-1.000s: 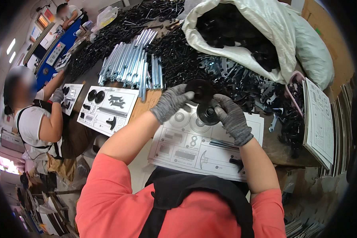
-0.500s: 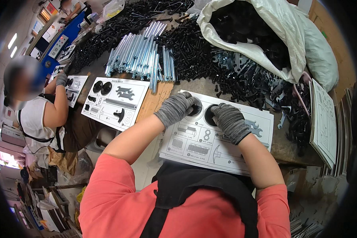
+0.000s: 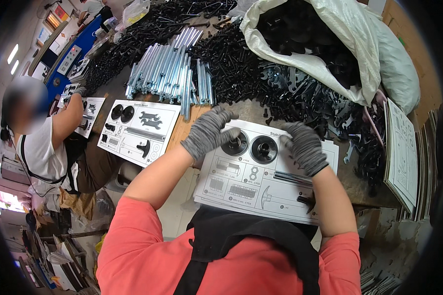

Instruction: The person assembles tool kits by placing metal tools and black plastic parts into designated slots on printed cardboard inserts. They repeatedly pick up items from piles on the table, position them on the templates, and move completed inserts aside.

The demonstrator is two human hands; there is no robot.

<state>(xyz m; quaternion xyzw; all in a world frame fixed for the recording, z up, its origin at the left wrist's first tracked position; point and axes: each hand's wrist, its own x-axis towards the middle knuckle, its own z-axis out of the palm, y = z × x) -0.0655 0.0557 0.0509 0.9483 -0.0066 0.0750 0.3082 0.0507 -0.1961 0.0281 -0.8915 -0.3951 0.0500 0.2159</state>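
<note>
In front of me lies a white printed card [image 3: 221, 194] with part outlines on it. Two round black cup-like discs, a left one [image 3: 230, 149] and a right one [image 3: 264, 156], sit side by side near its top. My left hand [image 3: 206, 132], in a grey knit glove, is open with its thumb at the left disc's rim. Apart from the right disc, my gloved right hand [image 3: 307, 147] is open with bent fingers, nothing visible in it. It hides the card's upper right part. Below it show a metal rod [image 3: 293, 178] and a black T-shaped part [image 3: 306, 200].
Steel tubes [image 3: 165, 69] are piled beyond the card, among heaps of black bolts [image 3: 231, 73]. Right of these lie loose wrenches [image 3: 349, 150] and an open white sack [image 3: 374, 54] of black parts. Upright cards [image 3: 401, 152] stand at right. A co-worker sits left beside another filled card [image 3: 170, 118].
Both my hands have come off the two discs, the left moving left and the right moving right. The discs now show plainly. The co-worker's arm has shifted too.
</note>
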